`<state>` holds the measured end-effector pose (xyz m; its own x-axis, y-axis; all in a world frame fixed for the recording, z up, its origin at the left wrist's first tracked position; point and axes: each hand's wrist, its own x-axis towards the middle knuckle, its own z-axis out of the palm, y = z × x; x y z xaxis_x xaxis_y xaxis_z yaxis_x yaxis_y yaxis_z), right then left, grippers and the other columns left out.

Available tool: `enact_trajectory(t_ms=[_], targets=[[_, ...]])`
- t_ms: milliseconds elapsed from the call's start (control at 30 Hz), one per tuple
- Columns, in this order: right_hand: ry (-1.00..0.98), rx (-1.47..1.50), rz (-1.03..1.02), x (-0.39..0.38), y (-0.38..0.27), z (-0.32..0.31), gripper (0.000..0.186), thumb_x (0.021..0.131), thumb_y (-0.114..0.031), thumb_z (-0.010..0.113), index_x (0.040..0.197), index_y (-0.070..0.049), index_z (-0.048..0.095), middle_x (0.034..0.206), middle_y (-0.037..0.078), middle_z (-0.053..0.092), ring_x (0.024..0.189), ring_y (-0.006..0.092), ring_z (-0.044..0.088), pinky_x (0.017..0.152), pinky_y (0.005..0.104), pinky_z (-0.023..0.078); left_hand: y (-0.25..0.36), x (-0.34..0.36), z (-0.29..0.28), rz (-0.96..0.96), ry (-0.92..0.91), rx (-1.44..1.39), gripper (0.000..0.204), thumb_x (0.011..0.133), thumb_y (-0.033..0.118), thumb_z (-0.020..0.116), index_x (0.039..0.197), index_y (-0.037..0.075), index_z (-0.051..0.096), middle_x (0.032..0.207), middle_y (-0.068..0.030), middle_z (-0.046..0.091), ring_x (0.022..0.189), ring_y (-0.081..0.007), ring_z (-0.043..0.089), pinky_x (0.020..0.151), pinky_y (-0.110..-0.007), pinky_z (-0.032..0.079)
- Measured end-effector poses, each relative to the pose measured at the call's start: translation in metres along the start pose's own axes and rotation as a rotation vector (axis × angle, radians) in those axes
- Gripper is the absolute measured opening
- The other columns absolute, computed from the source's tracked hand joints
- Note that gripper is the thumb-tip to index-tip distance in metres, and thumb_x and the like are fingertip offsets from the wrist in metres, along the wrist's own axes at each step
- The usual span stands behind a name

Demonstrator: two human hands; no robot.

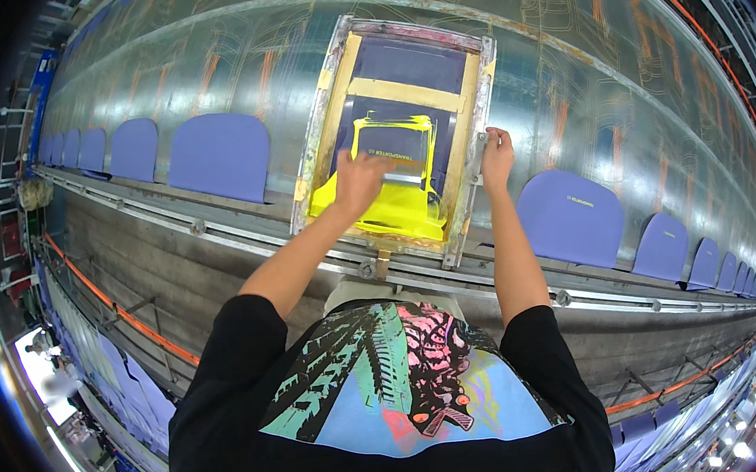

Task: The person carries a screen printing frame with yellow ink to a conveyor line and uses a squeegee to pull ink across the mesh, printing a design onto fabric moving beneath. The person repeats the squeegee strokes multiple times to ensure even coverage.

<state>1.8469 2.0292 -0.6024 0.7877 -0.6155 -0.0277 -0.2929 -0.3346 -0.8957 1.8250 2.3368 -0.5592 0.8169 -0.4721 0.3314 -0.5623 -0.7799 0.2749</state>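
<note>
A screen-printing frame (487,68) lies on the long metal table in front of me, its mesh window bordered with tan tape. Bright yellow ink (385,218) pools across the near part of the mesh and runs in thin streaks up around a bare patch. My left hand (359,184) is closed over the mesh on a squeegee, whose pale edge (405,179) shows to the right of the fingers; the rest of it is hidden by the hand. At the frame's right side, my right hand (497,154) grips the rail with bent fingers.
Purple rounded panels lie in a row along the table, one on the left (219,158) and one with small yellow lettering on the right (570,221). A metal rail (209,230) with stops follows the near edge. Orange cable (121,305) runs lower left.
</note>
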Motion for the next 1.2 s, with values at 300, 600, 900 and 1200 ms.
enact_trajectory(t_ms=[300,600,900,1200], targets=[[-0.006,0.002,-0.071,0.002,-0.026,0.018,0.024,0.101,-0.024,0.054,0.107,-0.007,0.07,0.079,0.015,0.068,0.07,0.0272,0.062,0.073,0.0417,0.048,-0.029,0.065,-0.003,-0.069,-0.093,0.186,0.03,0.077,0.002,0.067,0.095,0.022,0.08,0.091,0.0004,0.075,0.084,-0.0214,0.066,0.086,-0.044,0.038],[0.052,0.005,-0.13,0.062,0.007,-0.005,0.023,0.1,-0.023,0.058,0.107,-0.006,0.072,0.085,0.014,0.072,0.073,0.022,0.063,0.073,0.0373,0.05,0.029,-0.028,-0.001,0.091,0.003,-0.055,0.032,0.076,0.002,0.066,0.103,0.017,0.072,0.105,0.0048,0.071,0.096,-0.0187,0.062,0.084,-0.038,0.042],[0.052,0.111,-0.111,0.004,-0.044,0.026,0.023,0.101,-0.023,0.057,0.106,-0.006,0.071,0.085,0.012,0.07,0.072,0.0208,0.06,0.072,0.0364,0.048,0.005,-0.047,-0.066,-0.073,-0.18,-0.143,0.047,0.071,0.002,0.07,0.116,0.015,0.07,0.111,0.0008,0.071,0.102,-0.0226,0.062,0.085,-0.039,0.045],[-0.045,0.106,-0.06,-0.025,-0.083,0.086,0.023,0.102,-0.024,0.055,0.107,-0.006,0.068,0.081,0.015,0.067,0.071,0.0243,0.06,0.07,0.0391,0.047,-0.074,-0.024,-0.081,-0.355,-0.563,-0.273,0.035,0.075,0.022,0.081,0.107,0.013,0.073,0.086,-0.0088,0.072,0.083,-0.032,0.068,0.073,-0.044,0.053]])
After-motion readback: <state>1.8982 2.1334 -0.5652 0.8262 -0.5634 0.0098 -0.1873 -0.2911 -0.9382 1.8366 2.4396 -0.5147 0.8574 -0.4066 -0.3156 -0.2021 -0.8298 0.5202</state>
